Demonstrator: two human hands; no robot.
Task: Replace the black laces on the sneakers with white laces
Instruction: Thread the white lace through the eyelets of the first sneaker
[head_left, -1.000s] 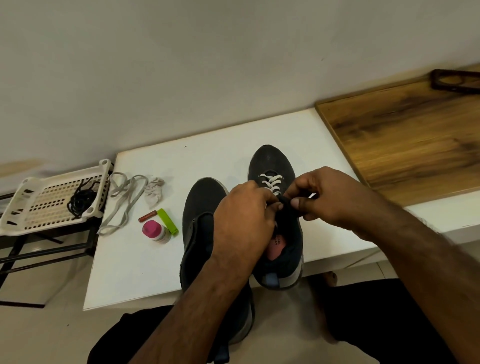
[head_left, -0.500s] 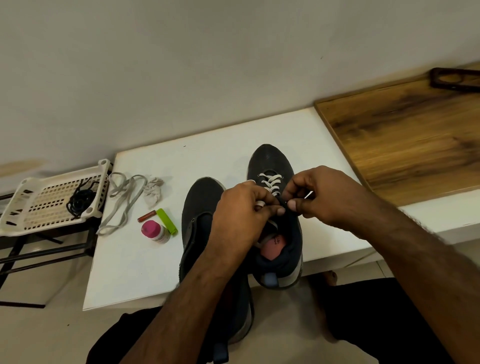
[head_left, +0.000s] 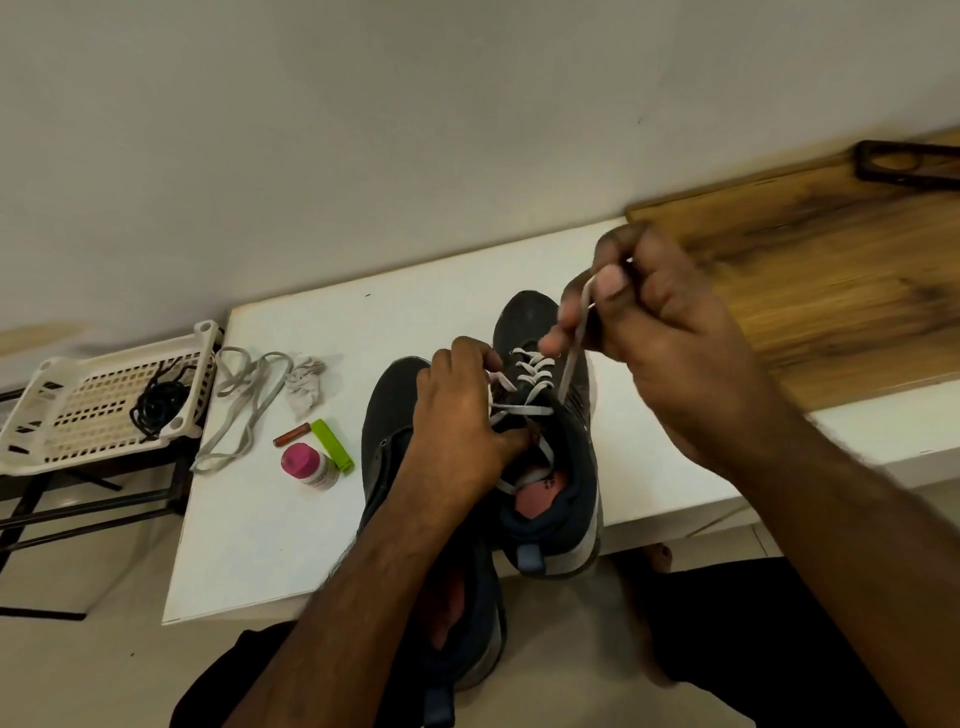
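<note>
Basket (head_left: 78, 410) of white plastic sits far out to the left of the left hand (head_left: 462, 415), and a tangle of black laces (head_left: 156, 402) lies inside it. Nearer that hand, on the white table (head_left: 270, 545), lies a loose white lace (head_left: 249, 405), then a crumpled white cloth (head_left: 306, 384), a small reddish stick (head_left: 291, 435), a green bar (head_left: 332, 444) and a pink-capped bottle (head_left: 306, 465). Directly under the left forearm lies the left sneaker (head_left: 389, 410), dark and without laces showing. The left hand grips the tongue and eyelet edge of the right sneaker (head_left: 561, 467), fingers curled onto it, touching the crossed white laces (head_left: 530, 379) threaded through its upper. Above and to the right of it, the raised right hand (head_left: 654, 343) pinches one free end of that lace, which runs taut from its fingers down to the sneaker's right-side eyelets. Beyond the right hand lies a wooden board (head_left: 831, 291), with a dark frame-like object (head_left: 909, 161) at its far edge.
</note>
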